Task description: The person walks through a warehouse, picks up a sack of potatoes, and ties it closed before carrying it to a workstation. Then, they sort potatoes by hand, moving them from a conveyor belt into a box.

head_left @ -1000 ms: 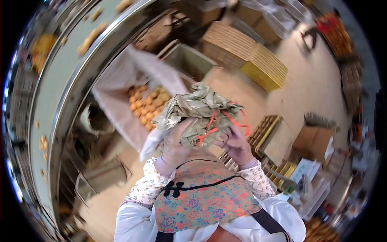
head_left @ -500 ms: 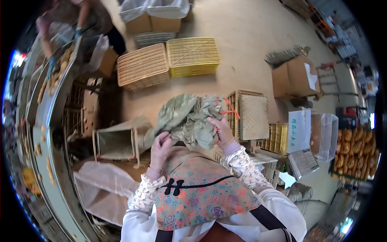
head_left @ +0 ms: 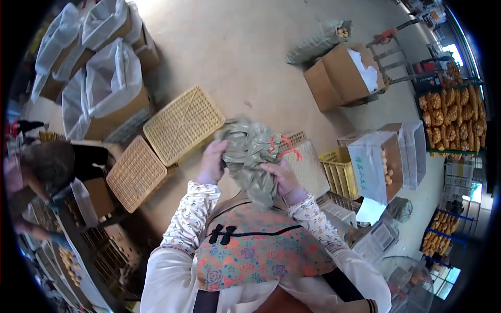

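A crumpled grey-green woven sack (head_left: pixel 245 156) with red ties hangs in front of my apron, between my two hands. My left hand (head_left: pixel 213 159) grips the sack's left edge, fingers closed on the cloth. On the other side, my right hand (head_left: pixel 284 179) is closed on the sack just below the red ties (head_left: pixel 286 148). The sack is bunched up, and whatever it might contain is hidden.
Yellow crate (head_left: pixel 183 125) and tan crate (head_left: pixel 136 175) lie ahead-left. Lined cartons (head_left: pixel 117 112) stand at upper left. A co-worker (head_left: pixel 44 167) bends over a conveyor (head_left: pixel 86 261). To the right are a labelled carton (head_left: pixel 368 167), a yellow crate (head_left: pixel 339 172) and a brown carton (head_left: pixel 339 75).
The view has turned to the right, shifting the surroundings leftward. My left hand, earlier beside the sack with curled fingers, has risen and taken hold of it. The sack is more bunched between both hands.
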A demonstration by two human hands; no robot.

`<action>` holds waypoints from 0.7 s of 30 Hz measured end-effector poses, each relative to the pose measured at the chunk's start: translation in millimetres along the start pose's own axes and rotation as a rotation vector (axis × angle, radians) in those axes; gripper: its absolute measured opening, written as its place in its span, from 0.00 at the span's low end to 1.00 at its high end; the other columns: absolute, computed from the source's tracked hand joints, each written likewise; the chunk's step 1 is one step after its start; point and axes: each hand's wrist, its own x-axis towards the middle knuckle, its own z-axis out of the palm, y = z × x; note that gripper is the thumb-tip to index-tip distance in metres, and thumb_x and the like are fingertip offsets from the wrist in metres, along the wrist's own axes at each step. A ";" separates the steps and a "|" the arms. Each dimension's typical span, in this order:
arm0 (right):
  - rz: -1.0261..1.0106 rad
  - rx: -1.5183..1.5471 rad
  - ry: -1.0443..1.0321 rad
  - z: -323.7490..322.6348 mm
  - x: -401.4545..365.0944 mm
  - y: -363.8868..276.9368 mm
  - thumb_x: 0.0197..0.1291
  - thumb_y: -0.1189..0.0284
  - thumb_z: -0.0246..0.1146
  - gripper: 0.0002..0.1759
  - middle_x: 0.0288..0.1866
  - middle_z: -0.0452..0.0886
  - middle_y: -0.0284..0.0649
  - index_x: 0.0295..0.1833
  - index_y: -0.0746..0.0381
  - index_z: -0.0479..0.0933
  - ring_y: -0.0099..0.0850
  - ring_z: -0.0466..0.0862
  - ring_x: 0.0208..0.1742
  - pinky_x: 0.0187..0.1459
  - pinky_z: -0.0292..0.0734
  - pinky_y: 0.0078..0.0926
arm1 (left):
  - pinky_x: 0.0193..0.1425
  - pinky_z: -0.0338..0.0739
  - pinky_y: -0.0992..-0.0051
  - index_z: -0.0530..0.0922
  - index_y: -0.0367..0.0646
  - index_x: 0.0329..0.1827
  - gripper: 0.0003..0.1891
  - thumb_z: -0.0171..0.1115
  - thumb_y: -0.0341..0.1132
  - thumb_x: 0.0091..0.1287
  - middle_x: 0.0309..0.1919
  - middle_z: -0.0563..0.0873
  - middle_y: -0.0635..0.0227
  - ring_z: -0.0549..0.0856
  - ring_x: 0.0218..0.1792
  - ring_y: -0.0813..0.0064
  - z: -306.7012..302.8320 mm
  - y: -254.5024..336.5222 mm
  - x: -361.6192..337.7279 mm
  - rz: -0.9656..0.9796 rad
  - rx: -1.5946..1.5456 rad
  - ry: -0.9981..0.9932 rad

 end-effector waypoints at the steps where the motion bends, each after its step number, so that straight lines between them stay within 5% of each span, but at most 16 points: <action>1: -0.016 -0.089 0.043 -21.3 33.4 3.1 0.62 0.74 0.64 0.23 0.61 0.76 0.44 0.61 0.70 0.73 0.32 0.77 0.61 0.62 0.72 0.30 | 0.37 0.78 0.74 0.79 0.46 0.42 0.07 0.64 0.37 0.66 0.35 0.83 0.72 0.82 0.36 0.78 -29.1 17.9 32.4 0.005 -0.016 0.078; 2: -0.037 -0.189 0.088 -40.8 64.6 -4.7 0.61 0.74 0.65 0.23 0.60 0.76 0.44 0.61 0.70 0.73 0.32 0.78 0.60 0.61 0.73 0.30 | 0.38 0.78 0.73 0.79 0.47 0.41 0.06 0.63 0.36 0.64 0.36 0.84 0.71 0.83 0.38 0.77 -58.0 35.6 65.0 0.012 -0.032 0.157; 3: -0.103 -0.857 0.043 -41.4 91.0 -45.6 0.58 0.76 0.66 0.21 0.59 0.77 0.43 0.57 0.70 0.76 0.30 0.78 0.58 0.58 0.74 0.29 | 0.38 0.79 0.72 0.79 0.48 0.41 0.06 0.63 0.36 0.63 0.38 0.84 0.71 0.84 0.40 0.76 -87.1 52.6 96.8 0.019 -0.046 0.235; 5: -0.057 -0.136 0.140 -38.7 167.9 -78.2 0.56 0.77 0.67 0.23 0.59 0.77 0.41 0.58 0.69 0.75 0.30 0.79 0.56 0.57 0.74 0.28 | 0.49 0.83 0.66 0.78 0.45 0.39 0.05 0.60 0.35 0.66 0.41 0.86 0.65 0.86 0.46 0.69 -59.7 132.4 103.1 0.186 -0.110 0.152; 6: -0.026 0.229 0.175 -31.7 207.2 -91.0 0.55 0.78 0.68 0.24 0.59 0.77 0.41 0.59 0.69 0.75 0.29 0.79 0.56 0.57 0.75 0.27 | 0.52 0.79 0.67 0.77 0.42 0.53 0.14 0.59 0.38 0.69 0.44 0.84 0.69 0.84 0.44 0.70 -59.4 158.7 116.1 0.211 -0.038 0.309; 8: -0.114 0.190 0.112 -8.0 275.0 -128.0 0.55 0.80 0.66 0.33 0.59 0.77 0.39 0.68 0.69 0.67 0.28 0.80 0.53 0.56 0.75 0.26 | 0.49 0.77 0.72 0.75 0.42 0.54 0.15 0.63 0.37 0.69 0.39 0.80 0.71 0.81 0.40 0.74 -19.3 226.8 125.9 0.026 0.055 0.492; 10: -0.199 0.287 0.049 29.2 395.0 -151.0 0.55 0.80 0.65 0.37 0.59 0.77 0.39 0.72 0.69 0.62 0.27 0.80 0.54 0.58 0.74 0.26 | 0.45 0.75 0.76 0.74 0.41 0.55 0.17 0.66 0.36 0.67 0.38 0.77 0.71 0.78 0.40 0.78 -7.1 265.3 192.3 0.744 0.695 0.811; 12: -0.215 0.213 -0.098 53.9 462.6 -176.5 0.54 0.78 0.66 0.45 0.68 0.70 0.42 0.77 0.67 0.54 0.30 0.71 0.67 0.67 0.67 0.29 | 0.43 0.75 0.81 0.70 0.40 0.60 0.25 0.71 0.35 0.63 0.38 0.79 0.68 0.77 0.38 0.80 72.9 325.9 201.2 0.757 0.906 0.406; 13: -0.205 0.181 -0.227 62.9 501.4 -182.5 0.53 0.76 0.66 0.46 0.70 0.68 0.44 0.77 0.68 0.53 0.31 0.69 0.69 0.69 0.65 0.29 | 0.45 0.76 0.78 0.71 0.40 0.60 0.24 0.69 0.38 0.64 0.41 0.81 0.64 0.80 0.39 0.78 97.9 354.6 225.5 0.423 0.760 0.161; 15: -0.117 -0.051 -0.450 63.9 579.5 -173.5 0.53 0.73 0.68 0.47 0.74 0.63 0.47 0.76 0.72 0.53 0.35 0.65 0.73 0.73 0.59 0.31 | 0.52 0.78 0.67 0.74 0.39 0.60 0.25 0.65 0.47 0.66 0.43 0.85 0.62 0.84 0.46 0.67 111.3 388.9 314.6 0.583 1.061 0.151; 16: -0.217 -0.189 -0.414 65.2 619.8 -177.0 0.54 0.71 0.68 0.47 0.76 0.61 0.49 0.75 0.74 0.53 0.35 0.63 0.75 0.75 0.55 0.31 | 0.53 0.77 0.67 0.77 0.41 0.58 0.21 0.61 0.46 0.69 0.44 0.86 0.59 0.85 0.49 0.65 125.3 434.4 344.2 0.295 1.027 0.105; 17: -0.158 -0.234 -0.391 73.2 662.9 -199.9 0.56 0.69 0.68 0.46 0.77 0.60 0.50 0.75 0.74 0.54 0.35 0.61 0.76 0.75 0.53 0.31 | 0.53 0.78 0.68 0.78 0.42 0.57 0.18 0.58 0.43 0.70 0.45 0.86 0.57 0.85 0.48 0.65 115.6 462.5 393.8 0.460 0.767 0.007; 18: -0.079 -0.274 -0.365 71.8 694.5 -219.6 0.57 0.67 0.68 0.46 0.77 0.59 0.52 0.75 0.74 0.54 0.36 0.60 0.77 0.76 0.52 0.31 | 0.54 0.78 0.68 0.79 0.41 0.57 0.16 0.55 0.39 0.72 0.47 0.86 0.57 0.86 0.47 0.66 98.8 483.3 425.6 0.448 0.886 -0.030; 19: -0.091 -0.171 -0.409 74.0 734.1 -228.0 0.59 0.64 0.68 0.45 0.73 0.67 0.51 0.75 0.72 0.55 0.36 0.67 0.74 0.73 0.59 0.31 | 0.55 0.78 0.69 0.79 0.40 0.58 0.15 0.52 0.34 0.74 0.48 0.86 0.57 0.86 0.47 0.68 86.6 508.4 454.3 0.442 1.004 -0.070; 20: -0.093 -0.379 -0.352 78.1 760.7 -258.4 0.61 0.63 0.67 0.40 0.64 0.77 0.47 0.73 0.69 0.61 0.36 0.77 0.64 0.66 0.69 0.31 | 0.54 0.79 0.71 0.75 0.37 0.63 0.17 0.51 0.32 0.73 0.52 0.85 0.62 0.85 0.50 0.70 88.8 534.4 460.5 0.470 1.101 -0.045; 21: -0.252 -0.651 -0.215 73.3 791.3 -257.1 0.61 0.64 0.67 0.36 0.58 0.80 0.44 0.71 0.68 0.65 0.33 0.80 0.58 0.61 0.73 0.30 | 0.55 0.76 0.72 0.78 0.37 0.58 0.15 0.53 0.33 0.72 0.50 0.86 0.65 0.83 0.51 0.73 103.5 563.8 475.2 0.377 0.593 -0.095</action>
